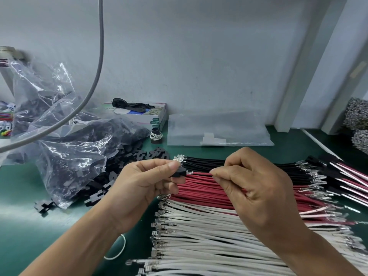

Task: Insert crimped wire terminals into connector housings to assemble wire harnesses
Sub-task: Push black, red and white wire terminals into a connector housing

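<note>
On the green bench (pixel 29 226) lie my white, red and black wires (pixel 209 226) (in rows). My left hand (pixel 139 182) pinches a black housing (pixel 178 173); my right hand (pixel 253 180) pinches a red wire (pixel 201 173) just beside it.

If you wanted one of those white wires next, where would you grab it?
Pinch a white wire on its insulation just behind the metal terminal, coming from above. The wires lie flat, side by side on the green mat, terminals pointing left, so a grip there probably keeps the tip steady for the black housing.
</note>
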A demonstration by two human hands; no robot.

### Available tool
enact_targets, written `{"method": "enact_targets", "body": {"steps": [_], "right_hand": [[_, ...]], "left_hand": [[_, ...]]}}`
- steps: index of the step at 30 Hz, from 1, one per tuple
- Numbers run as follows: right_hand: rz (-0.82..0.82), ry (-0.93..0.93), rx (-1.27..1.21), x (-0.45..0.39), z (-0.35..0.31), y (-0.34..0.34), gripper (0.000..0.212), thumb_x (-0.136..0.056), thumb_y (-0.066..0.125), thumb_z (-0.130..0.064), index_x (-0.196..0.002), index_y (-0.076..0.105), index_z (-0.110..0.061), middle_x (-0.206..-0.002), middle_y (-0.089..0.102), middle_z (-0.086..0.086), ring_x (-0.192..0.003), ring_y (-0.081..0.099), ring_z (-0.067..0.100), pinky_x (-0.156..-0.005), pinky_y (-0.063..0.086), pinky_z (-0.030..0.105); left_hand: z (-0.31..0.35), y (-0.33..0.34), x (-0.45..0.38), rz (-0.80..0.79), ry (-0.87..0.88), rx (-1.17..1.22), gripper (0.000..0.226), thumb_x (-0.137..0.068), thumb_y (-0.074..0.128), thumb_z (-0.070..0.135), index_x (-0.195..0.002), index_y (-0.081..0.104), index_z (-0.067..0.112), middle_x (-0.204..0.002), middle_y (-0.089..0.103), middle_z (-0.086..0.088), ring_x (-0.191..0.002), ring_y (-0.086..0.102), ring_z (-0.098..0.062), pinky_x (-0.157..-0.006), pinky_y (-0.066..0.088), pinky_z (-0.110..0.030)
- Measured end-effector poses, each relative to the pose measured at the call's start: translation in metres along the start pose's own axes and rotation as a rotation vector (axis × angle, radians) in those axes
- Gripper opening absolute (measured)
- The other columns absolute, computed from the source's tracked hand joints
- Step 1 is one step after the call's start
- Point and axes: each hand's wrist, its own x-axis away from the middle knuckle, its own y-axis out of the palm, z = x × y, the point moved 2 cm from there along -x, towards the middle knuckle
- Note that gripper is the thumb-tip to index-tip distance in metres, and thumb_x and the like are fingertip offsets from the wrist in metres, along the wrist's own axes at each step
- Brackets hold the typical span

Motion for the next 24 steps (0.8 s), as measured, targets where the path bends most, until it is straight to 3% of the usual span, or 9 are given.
{"method": "enact_targets", "body": {"steps": [6,10,13,17,24], "right_hand": [[-0.070,0.069,-0.056,0.006,-0.007,0.010,0.011,-0.092,0.067,-0.020,-0.089,0.076,-0.015,-0.083,0.057,-0.008,-0.067,0.054,0.008,-0.056,0.049,0.027],[-0.108,0.155,-0.042,0.003,-0.001,0.008,0.010,-0.092,0.064,-0.027,-0.090,0.073,-0.025,-0.086,0.056,-0.016,-0.073,0.057,0.005,-0.059,0.050,0.025],[-0.110,0.147,-0.073,0.003,0.000,0.006,0.011,-0.093,0.064,-0.026,-0.090,0.074,-0.024,-0.086,0.056,-0.016,-0.074,0.058,0.006,-0.061,0.050,0.025],[-0.120,0.141,-0.125,0.003,0.002,0.006,0.013,-0.093,0.064,-0.025,-0.091,0.076,-0.020,-0.086,0.057,-0.014,-0.077,0.060,0.007,-0.065,0.051,0.024],[-0.215,0.109,-0.125,0.003,-0.003,0.011,0.015,-0.092,0.065,-0.035,-0.089,0.075,-0.024,-0.087,0.058,-0.016,-0.076,0.060,0.006,-0.062,0.051,0.027]], "left_hand": [[-0.002,0.007,0.005,0.033,0.047,-0.070,0.033,-0.072,0.092,0.027,-0.092,0.081,0.003,-0.085,0.076,-0.020,-0.066,0.069,-0.022,-0.065,0.058,-0.025],[0.005,0.011,0.009,0.063,0.311,-0.431,0.032,-0.069,0.085,0.032,-0.101,0.081,0.026,-0.092,0.080,-0.007,-0.078,0.076,-0.021,-0.073,0.062,-0.025],[0.006,0.011,0.012,0.057,0.442,-0.649,0.020,-0.071,0.084,0.030,-0.091,0.082,0.034,-0.077,0.078,-0.005,-0.063,0.071,-0.020,-0.064,0.061,-0.029],[0.004,0.012,0.014,0.007,0.378,-0.509,0.016,-0.072,0.083,0.025,-0.088,0.084,0.025,-0.072,0.077,-0.008,-0.058,0.069,-0.017,-0.061,0.059,-0.025],[0.000,0.018,0.013,-0.067,0.339,-0.498,0.016,-0.073,0.086,0.024,-0.089,0.084,0.023,-0.074,0.077,-0.009,-0.058,0.068,-0.016,-0.061,0.059,-0.026]]}}
